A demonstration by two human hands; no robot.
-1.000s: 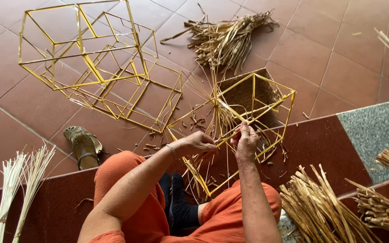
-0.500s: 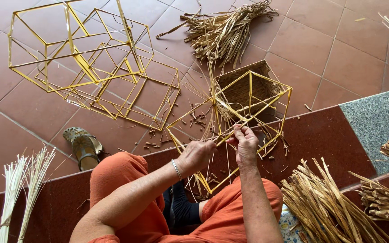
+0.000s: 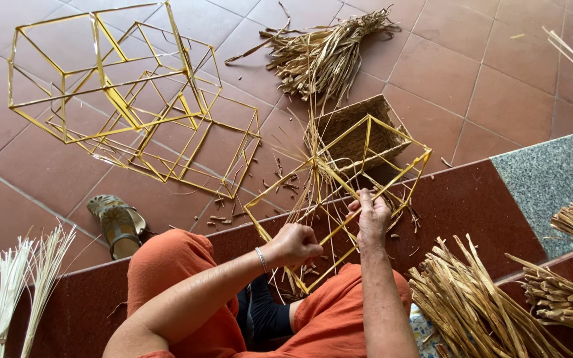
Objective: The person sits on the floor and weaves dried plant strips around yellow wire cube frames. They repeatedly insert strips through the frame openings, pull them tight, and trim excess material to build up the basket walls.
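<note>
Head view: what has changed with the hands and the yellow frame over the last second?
The left hand has slid down and back along the yellow wire frame toward the lap, now closed on strands near its lower edge. The right hand stays pinching a frame bar, barely moved. The empty frames, woven basket, sandal and straw bundles lie as before.

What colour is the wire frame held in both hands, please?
The wire frame is yellow, clearest in the head view.

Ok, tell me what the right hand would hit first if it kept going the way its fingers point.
The right hand points up-picture through the yellow frame it grips; beyond that, probably the woven basket, though depth is unclear.
</note>
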